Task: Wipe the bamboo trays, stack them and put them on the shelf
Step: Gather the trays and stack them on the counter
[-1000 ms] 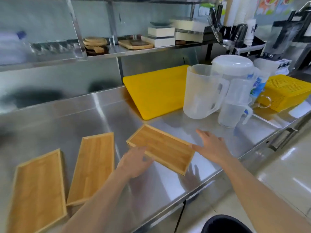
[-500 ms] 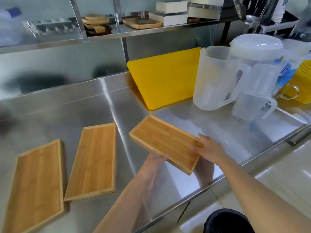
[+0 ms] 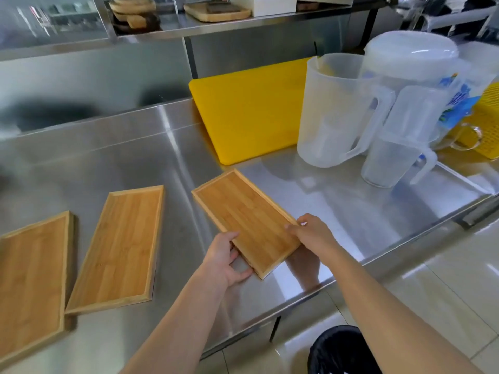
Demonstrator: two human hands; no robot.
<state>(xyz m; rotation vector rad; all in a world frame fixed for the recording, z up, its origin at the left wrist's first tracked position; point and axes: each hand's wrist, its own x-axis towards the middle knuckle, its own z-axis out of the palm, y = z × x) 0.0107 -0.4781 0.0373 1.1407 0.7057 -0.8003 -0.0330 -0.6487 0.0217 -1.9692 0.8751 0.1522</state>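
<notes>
Three rectangular bamboo trays lie on the steel counter (image 3: 364, 211). The right tray (image 3: 243, 214) is held at its near end by both hands, its near corner raised off the counter. My left hand (image 3: 225, 259) grips the near left edge with the fingers under it. My right hand (image 3: 310, 232) grips the near right corner. The middle tray (image 3: 118, 247) and the left tray (image 3: 29, 279) lie flat, untouched. A steel shelf (image 3: 243, 21) runs along the back wall above the counter.
A yellow cutting board (image 3: 248, 109) leans behind the held tray. Three translucent plastic jugs (image 3: 337, 109) stand at the right, with a yellow basket (image 3: 483, 125) behind them. Wooden boards (image 3: 216, 8) sit on the shelf. A black bin (image 3: 340, 352) stands on the floor below the counter edge.
Both hands have closed on the near end of the right tray and turned it so its long side points away from me. The view has moved closer.
</notes>
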